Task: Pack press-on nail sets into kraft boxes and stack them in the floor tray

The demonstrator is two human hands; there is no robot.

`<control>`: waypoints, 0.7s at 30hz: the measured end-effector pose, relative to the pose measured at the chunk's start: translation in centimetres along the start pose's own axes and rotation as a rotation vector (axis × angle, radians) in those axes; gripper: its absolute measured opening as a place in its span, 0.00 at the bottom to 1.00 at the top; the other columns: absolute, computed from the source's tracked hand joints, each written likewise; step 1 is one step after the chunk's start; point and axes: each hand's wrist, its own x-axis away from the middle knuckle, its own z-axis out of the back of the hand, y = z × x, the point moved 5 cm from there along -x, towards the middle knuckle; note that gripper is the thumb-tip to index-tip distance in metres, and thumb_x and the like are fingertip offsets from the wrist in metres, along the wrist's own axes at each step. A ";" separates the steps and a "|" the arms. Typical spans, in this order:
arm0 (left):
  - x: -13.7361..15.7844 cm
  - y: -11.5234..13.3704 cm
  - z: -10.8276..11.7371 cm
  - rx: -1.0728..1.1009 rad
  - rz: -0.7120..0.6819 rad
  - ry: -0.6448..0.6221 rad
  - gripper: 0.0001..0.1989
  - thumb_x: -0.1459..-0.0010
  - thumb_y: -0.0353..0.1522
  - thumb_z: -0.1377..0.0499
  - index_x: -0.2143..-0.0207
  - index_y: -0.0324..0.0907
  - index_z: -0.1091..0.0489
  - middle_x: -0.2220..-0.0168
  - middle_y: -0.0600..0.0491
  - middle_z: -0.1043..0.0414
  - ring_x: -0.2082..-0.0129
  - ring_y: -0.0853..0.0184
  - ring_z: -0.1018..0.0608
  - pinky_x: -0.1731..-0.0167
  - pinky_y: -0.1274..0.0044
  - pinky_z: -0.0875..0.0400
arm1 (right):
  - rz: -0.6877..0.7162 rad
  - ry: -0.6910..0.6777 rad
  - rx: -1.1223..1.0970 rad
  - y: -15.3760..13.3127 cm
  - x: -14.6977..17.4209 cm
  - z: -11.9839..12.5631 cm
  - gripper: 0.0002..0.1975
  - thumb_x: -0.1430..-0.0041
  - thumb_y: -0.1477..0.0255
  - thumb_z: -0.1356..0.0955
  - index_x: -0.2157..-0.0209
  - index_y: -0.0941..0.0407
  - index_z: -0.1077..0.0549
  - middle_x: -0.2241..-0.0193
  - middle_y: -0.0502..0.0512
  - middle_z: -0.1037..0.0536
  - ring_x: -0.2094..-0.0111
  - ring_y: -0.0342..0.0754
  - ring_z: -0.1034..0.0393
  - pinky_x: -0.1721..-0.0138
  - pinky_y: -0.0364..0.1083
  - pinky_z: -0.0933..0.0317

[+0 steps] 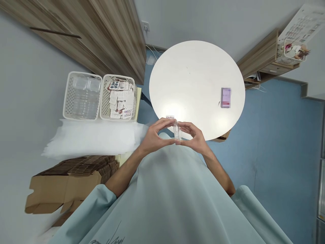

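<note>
Between both hands is a small clear plastic box [177,130], held upright close to my body at the near edge of the table. My left hand [158,134] grips its left side, thumb below and fingers above. On the other side my right hand [192,135] pinches it the same way. A small printed card [170,117] with rows of coloured marks shows just beyond my left fingertips, its lower part hidden by them. What the box contains, if anything, I cannot make out.
A purple box or device [225,98], blurred, lies on the round white table [195,64]. At left stand a basket of clear plastic boxes [82,117] and a basket of printed cards [118,118]. White sheets [96,137] and flattened cardboard boxes [68,186] are nearer me.
</note>
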 end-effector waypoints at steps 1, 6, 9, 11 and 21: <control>0.0 0.2 0.1 0.004 -0.002 -0.005 0.39 0.51 0.45 0.20 0.37 0.49 0.23 0.44 0.46 0.22 0.43 0.54 0.19 0.36 0.58 0.22 | -0.003 -0.005 0.006 -0.2 0.0 -0.2 0.38 0.53 0.58 0.14 0.41 0.44 0.23 0.38 0.53 0.21 0.33 0.59 0.29 0.27 0.61 0.39; 0.0 0.8 0.7 0.022 0.001 0.015 0.39 0.50 0.47 0.21 0.38 0.49 0.23 0.44 0.45 0.22 0.43 0.53 0.19 0.36 0.57 0.23 | -0.024 -0.005 0.029 -1.0 -0.4 -0.7 0.38 0.55 0.56 0.14 0.42 0.44 0.23 0.37 0.53 0.22 0.31 0.60 0.31 0.26 0.61 0.40; 0.1 1.1 1.0 0.016 -0.004 0.042 0.39 0.51 0.47 0.21 0.37 0.49 0.23 0.44 0.46 0.23 0.43 0.53 0.19 0.35 0.57 0.23 | -0.024 0.004 0.045 -1.6 -0.4 -0.8 0.37 0.54 0.56 0.14 0.43 0.44 0.22 0.37 0.53 0.22 0.31 0.60 0.31 0.25 0.62 0.40; 0.2 1.3 1.1 0.013 -0.007 0.036 0.39 0.51 0.47 0.21 0.37 0.49 0.23 0.44 0.45 0.23 0.43 0.53 0.19 0.36 0.57 0.22 | -0.022 -0.004 0.056 -1.8 -0.4 -1.0 0.36 0.54 0.56 0.14 0.44 0.44 0.22 0.37 0.52 0.22 0.31 0.60 0.31 0.25 0.62 0.41; 0.1 2.2 2.6 -0.171 -0.054 0.110 0.38 0.47 0.49 0.23 0.36 0.48 0.25 0.43 0.45 0.23 0.43 0.53 0.20 0.38 0.59 0.23 | 0.048 -0.080 0.046 -2.5 -1.8 -1.4 0.39 0.54 0.53 0.15 0.42 0.43 0.26 0.29 0.54 0.31 0.25 0.59 0.41 0.23 0.62 0.46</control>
